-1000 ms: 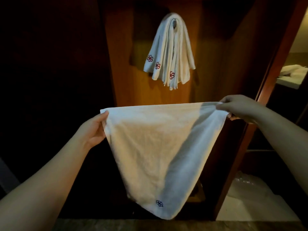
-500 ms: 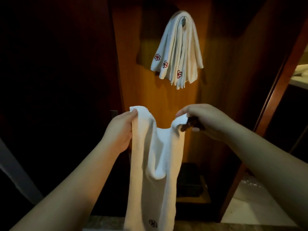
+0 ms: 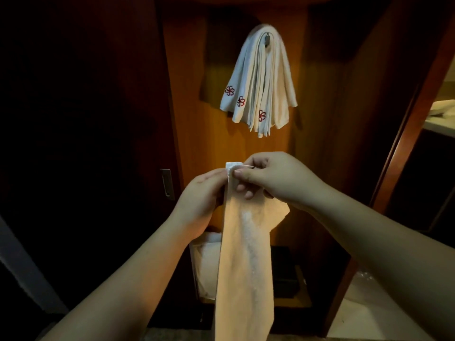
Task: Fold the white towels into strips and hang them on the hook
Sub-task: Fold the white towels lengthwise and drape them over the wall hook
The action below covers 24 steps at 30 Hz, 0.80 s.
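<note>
Towel strip (image 3: 243, 254) hangs vertically, its top end pinched by both left hand (image 3: 202, 195) and right hand (image 3: 275, 178). Hook (image 3: 267, 38), loaded with folded towels (image 3: 258, 80), lies directly above the fingers.

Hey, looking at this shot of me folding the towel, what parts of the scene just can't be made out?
All in the head view:
- Held towel: its lower end is cut off by the bottom edge.
- Hook: mostly buried under the hung towels.
- Left hand and right hand: some fingertips hidden behind the towel's top corners.
- Left side: too dark beyond a metal handle.
- White bundle below: partly covered by the towel.
</note>
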Tool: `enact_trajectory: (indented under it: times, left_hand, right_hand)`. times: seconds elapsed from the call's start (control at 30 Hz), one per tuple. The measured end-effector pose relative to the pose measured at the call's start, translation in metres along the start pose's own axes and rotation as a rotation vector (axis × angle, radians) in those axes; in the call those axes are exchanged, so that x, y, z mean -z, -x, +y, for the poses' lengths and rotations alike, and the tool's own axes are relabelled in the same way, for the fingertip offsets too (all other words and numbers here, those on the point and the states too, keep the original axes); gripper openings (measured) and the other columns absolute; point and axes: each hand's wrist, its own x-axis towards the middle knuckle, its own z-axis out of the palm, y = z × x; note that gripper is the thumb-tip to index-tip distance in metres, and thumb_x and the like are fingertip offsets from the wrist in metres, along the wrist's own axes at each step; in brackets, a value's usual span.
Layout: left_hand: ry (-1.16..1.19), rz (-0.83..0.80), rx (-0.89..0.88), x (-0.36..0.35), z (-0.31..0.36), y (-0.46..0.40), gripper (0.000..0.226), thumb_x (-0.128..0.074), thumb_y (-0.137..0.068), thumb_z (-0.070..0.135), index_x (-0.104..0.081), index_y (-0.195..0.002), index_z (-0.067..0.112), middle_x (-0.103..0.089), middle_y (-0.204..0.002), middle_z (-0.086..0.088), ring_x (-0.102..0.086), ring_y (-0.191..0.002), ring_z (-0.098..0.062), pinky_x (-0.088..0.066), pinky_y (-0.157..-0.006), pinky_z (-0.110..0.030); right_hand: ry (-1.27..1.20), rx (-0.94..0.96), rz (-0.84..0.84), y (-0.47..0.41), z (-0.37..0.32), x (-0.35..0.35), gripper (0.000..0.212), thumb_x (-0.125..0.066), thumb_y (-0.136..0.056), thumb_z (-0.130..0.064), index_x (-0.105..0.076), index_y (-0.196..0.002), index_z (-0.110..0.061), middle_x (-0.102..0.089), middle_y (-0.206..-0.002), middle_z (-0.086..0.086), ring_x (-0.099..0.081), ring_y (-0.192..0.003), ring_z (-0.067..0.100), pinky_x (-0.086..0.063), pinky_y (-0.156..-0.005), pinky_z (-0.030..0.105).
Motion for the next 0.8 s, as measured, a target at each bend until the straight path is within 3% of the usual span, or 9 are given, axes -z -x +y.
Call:
enact_trajectory:
  times: [0.27,0.5,0.63,0.7,0.8]
  left_hand:
    - [-0.038,0.03,-0.053,-0.01,-0.004,-0.007,0.031,-0.049,-0.098,0.03,-0.079,-0.102,0.032,-0.077,-0.103,0.0,-0.072,-0.098,-0.011,-0.055,-0.075,-0.018]
    - [-0.095,0.014,-0.082,-0.017,-0.003,-0.01,0.032,-0.048,-0.098,0.034,-0.079,-0.103,0.034,-0.077,-0.102,0.002,-0.071,-0.097,-0.008,-0.053,-0.074,-0.016]
    - [-0.201,0.002,-0.099,-0.02,-0.005,-0.007,0.027,-0.056,-0.09,0.055,-0.076,-0.103,0.043,-0.075,-0.107,0.007,-0.069,-0.103,-0.01,-0.055,-0.086,-0.033]
    - [-0.234,0.012,-0.132,-0.017,-0.006,-0.007,0.022,-0.061,-0.09,0.05,-0.076,-0.103,0.042,-0.075,-0.105,0.004,-0.07,-0.101,-0.015,-0.056,-0.091,-0.043]
    - [-0.199,0.047,-0.132,-0.007,-0.006,-0.008,0.021,-0.06,-0.094,0.041,-0.077,-0.104,0.032,-0.075,-0.104,-0.002,-0.071,-0.099,-0.022,-0.057,-0.088,-0.045]
  right_hand:
    - [0.001,-0.07,0.024,0.004,-0.003,0.011,0.016,-0.066,-0.095,-0.03,-0.069,-0.084,-0.02,-0.073,-0.066,-0.01,-0.064,-0.052,-0.002,-0.037,-0.041,0.008]
    - [-0.088,-0.083,0.024,0.003,0.002,0.02,0.019,-0.067,-0.094,-0.036,-0.071,-0.087,-0.018,-0.076,-0.076,-0.003,-0.067,-0.059,0.003,-0.039,-0.041,0.012]
    - [-0.157,-0.107,0.011,0.001,0.008,0.021,0.02,-0.068,-0.093,-0.035,-0.07,-0.083,-0.018,-0.073,-0.067,-0.005,-0.064,-0.056,0.002,-0.041,-0.042,0.013]
    - [-0.152,-0.105,-0.034,-0.002,0.009,0.023,0.022,-0.066,-0.093,-0.039,-0.07,-0.085,-0.019,-0.072,-0.069,-0.004,-0.063,-0.055,0.003,-0.042,-0.044,0.014]
    - [0.021,-0.175,-0.223,-0.006,0.009,0.034,0.028,-0.062,-0.093,-0.05,-0.068,-0.1,-0.023,-0.071,-0.069,-0.004,-0.058,-0.053,0.005,-0.042,-0.046,0.016]
